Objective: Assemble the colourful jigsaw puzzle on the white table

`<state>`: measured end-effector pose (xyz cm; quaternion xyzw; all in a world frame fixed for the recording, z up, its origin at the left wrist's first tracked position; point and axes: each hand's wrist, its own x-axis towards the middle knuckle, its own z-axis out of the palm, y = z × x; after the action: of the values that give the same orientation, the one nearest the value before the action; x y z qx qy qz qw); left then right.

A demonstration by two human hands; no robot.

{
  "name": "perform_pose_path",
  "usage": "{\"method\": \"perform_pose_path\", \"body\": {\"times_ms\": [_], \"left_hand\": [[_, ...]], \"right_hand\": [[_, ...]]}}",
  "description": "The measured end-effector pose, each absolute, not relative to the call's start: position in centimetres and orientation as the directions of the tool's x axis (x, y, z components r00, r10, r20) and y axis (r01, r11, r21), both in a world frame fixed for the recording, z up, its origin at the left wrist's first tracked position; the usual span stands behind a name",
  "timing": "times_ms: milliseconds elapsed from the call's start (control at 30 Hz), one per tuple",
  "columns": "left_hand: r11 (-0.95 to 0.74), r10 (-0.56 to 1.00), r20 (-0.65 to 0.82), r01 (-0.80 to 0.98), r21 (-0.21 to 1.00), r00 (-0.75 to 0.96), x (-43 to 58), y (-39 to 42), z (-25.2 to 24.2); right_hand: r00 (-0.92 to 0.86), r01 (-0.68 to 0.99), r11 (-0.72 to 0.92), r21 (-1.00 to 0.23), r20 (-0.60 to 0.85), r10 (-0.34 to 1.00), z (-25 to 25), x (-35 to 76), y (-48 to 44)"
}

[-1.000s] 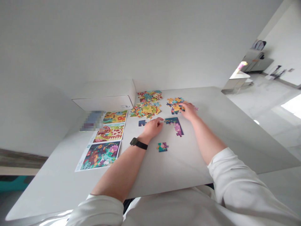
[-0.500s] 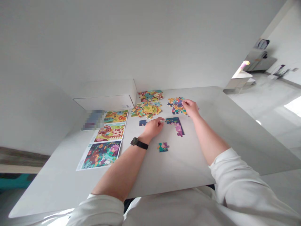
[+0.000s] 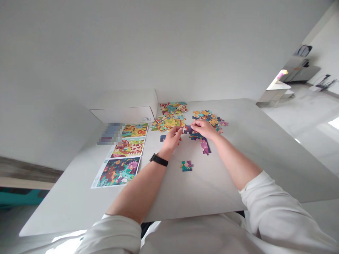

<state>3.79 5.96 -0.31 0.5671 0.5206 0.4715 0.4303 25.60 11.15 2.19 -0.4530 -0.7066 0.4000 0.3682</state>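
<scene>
Pale counter point(image 3: 212, 190) against a grey wall point(image 3: 206, 53). Right hand point(image 3: 204, 129): fingers clamped on one dark puzzle piece point(image 3: 188, 129). Left hand point(image 3: 172, 139): fingers just beside that piece, grip unclear. Joined puzzle section point(image 3: 204, 145): just this side of the right fingers. Loose yellowish puzzle heap point(image 3: 169, 122): beyond the left fingers.

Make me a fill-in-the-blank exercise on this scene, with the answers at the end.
The right hand pinches a dark puzzle piece, with the ____ hand close beside it.
The watch has a ____ strap.
The printed pictures in front of the white box number ____.

Missing words: left; black; three.
</scene>
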Motion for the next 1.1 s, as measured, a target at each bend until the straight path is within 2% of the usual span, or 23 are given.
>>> {"method": "perform_pose_path", "body": {"times_ms": [167,300,500,633,767,933,1033,1100], "left_hand": [[-0.074,0.994,0.063,0.129,0.989,0.086,3.9,5.8,-0.2],[-0.03,0.991,0.018,0.095,0.995,0.13,4.2,5.7,-0.2],[0.076,0.997,-0.074,-0.076,0.994,0.03,4.2,5.7,0.3],[0.101,0.995,-0.098,-0.11,0.989,0.029,3.9,5.6,0.6],[0.09,0.996,-0.087,-0.103,0.991,0.036,4.0,5.5,0.5],[0.007,1.0,-0.007,0.026,1.0,-0.009,3.8,5.7,0.7],[-0.188,0.981,0.195,0.267,0.945,0.002,2.7,5.7,2.3],[-0.343,0.932,0.358,0.459,0.82,0.056,1.5,5.4,4.1]], "right_hand": [[-0.432,0.422,0.395,-0.816,0.202,0.879,1.9,24.9,10.6],[-0.394,0.414,0.379,-0.828,0.212,0.894,2.2,24.9,10.5],[-0.37,0.405,0.333,-0.852,0.18,0.911,3.0,24.9,9.7],[-0.381,0.456,0.335,-0.824,0.159,0.911,3.0,24.7,9.2],[-0.368,0.437,0.327,-0.838,0.166,0.915,2.9,24.6,9.2],[-0.352,0.419,0.321,-0.849,0.174,0.92,2.8,24.7,9.3],[-0.363,0.418,0.335,-0.845,0.182,0.914,2.8,24.8,9.3],[-0.371,0.391,0.336,-0.857,0.187,0.91,2.9,24.8,9.3]]}}
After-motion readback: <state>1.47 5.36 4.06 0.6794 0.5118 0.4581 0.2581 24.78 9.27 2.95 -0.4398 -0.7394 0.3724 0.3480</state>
